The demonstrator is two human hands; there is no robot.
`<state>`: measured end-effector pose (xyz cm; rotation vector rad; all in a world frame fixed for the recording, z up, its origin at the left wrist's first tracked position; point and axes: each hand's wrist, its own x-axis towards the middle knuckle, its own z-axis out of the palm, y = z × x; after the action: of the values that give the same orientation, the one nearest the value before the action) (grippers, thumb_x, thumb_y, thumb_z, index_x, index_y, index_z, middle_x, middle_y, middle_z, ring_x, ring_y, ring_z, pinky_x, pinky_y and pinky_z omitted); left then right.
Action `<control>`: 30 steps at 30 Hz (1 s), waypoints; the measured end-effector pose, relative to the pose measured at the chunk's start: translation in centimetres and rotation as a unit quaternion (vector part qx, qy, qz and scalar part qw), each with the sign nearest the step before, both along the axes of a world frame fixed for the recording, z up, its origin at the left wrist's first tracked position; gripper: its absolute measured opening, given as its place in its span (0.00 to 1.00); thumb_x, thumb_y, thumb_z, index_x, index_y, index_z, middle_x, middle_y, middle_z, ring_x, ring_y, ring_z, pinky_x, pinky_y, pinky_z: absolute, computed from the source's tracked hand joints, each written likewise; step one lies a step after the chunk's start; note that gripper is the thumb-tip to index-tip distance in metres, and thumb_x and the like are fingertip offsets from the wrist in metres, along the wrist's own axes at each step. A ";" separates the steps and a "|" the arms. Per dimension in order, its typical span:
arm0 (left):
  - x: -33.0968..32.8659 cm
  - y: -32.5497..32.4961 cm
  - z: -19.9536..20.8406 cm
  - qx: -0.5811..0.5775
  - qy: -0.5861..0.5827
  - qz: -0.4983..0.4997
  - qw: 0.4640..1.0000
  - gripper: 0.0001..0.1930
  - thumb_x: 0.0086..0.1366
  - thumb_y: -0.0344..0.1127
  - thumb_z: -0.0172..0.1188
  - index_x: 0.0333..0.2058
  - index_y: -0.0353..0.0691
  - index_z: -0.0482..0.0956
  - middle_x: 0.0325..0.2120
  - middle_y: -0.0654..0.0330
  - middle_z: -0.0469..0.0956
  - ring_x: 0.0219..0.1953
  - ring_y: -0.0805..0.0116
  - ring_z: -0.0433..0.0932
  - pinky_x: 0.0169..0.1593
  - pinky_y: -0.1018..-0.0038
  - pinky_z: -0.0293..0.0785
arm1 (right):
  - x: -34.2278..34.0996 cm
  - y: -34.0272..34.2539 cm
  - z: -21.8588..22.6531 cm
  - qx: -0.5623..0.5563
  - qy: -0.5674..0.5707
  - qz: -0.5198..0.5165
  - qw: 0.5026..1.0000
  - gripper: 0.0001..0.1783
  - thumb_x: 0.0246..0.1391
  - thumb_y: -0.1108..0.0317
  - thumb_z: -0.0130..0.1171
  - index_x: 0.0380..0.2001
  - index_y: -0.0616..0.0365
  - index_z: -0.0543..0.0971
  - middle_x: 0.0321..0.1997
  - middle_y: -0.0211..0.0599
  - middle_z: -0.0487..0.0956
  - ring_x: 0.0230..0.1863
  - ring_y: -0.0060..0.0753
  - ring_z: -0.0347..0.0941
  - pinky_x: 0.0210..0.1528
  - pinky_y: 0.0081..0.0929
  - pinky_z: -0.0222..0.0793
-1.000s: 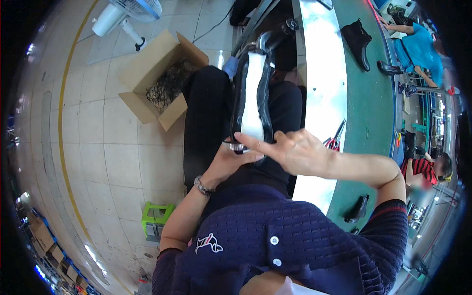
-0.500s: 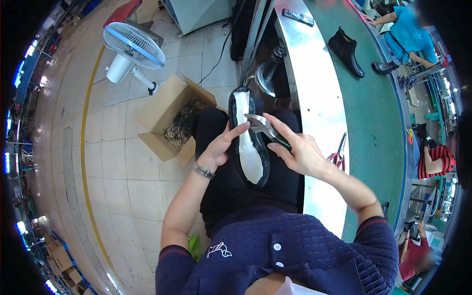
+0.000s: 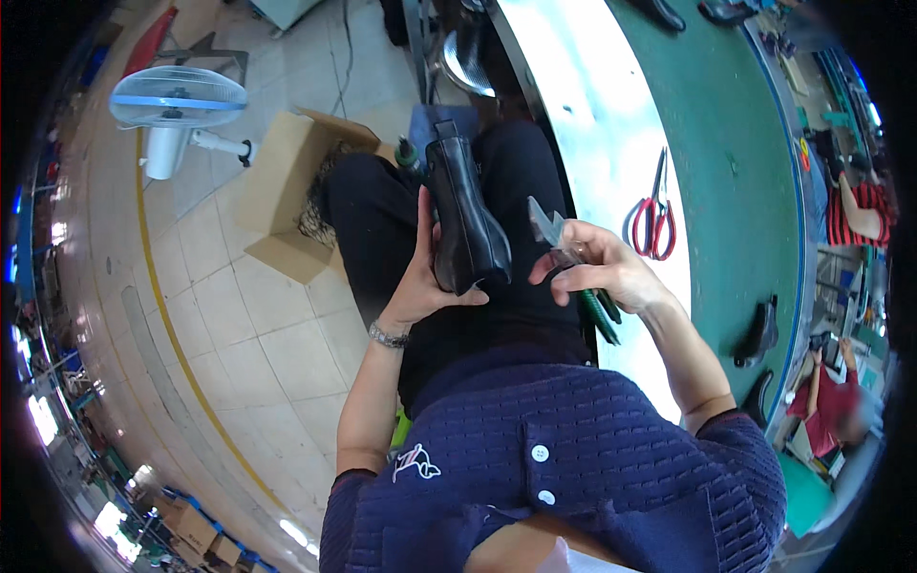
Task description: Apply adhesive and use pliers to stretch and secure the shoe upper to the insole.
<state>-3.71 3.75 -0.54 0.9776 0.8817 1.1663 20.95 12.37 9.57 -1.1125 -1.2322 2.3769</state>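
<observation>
A black ankle boot (image 3: pixel 466 215) lies over my thighs, its upper facing up, the toe toward me and the shaft pointing away. My left hand (image 3: pixel 420 286) holds it around the toe end, thumb along the near side and fingers up the left. Just right of the boot and apart from it, my right hand (image 3: pixel 616 272) grips pliers. The metal jaws (image 3: pixel 546 225) of the pliers point up and left, and green handles (image 3: pixel 600 317) stick out below the palm. The boot's sole is hidden.
Red-handled scissors (image 3: pixel 655 222) lie on the shiny metal counter (image 3: pixel 597 105) at my right. Beyond it runs a green belt (image 3: pixel 726 239) with several dark shoes. A carton (image 3: pixel 287 181) with dark netting stands left of my knee, below a fan (image 3: pixel 177 105). Other people work at far right.
The boot has turned over from sole up to upper up. My right hand with the pliers has moved off the boot to the right. The whole view has shifted.
</observation>
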 end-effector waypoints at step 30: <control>3.5 -0.5 3.3 -0.097 -0.030 0.201 0.974 0.38 0.57 0.52 0.67 0.59 0.45 0.57 0.41 0.62 0.70 0.39 0.76 0.71 0.44 0.78 0.71 | -3.5 -0.2 4.4 0.362 -0.209 0.403 0.814 0.30 0.63 0.50 0.52 0.20 0.67 0.79 0.14 0.50 0.75 0.17 0.51 0.75 0.22 0.40 0.70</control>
<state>-0.24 3.22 2.79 0.6160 1.1560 1.4103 17.49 12.19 13.95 -0.9480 -2.9109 1.7046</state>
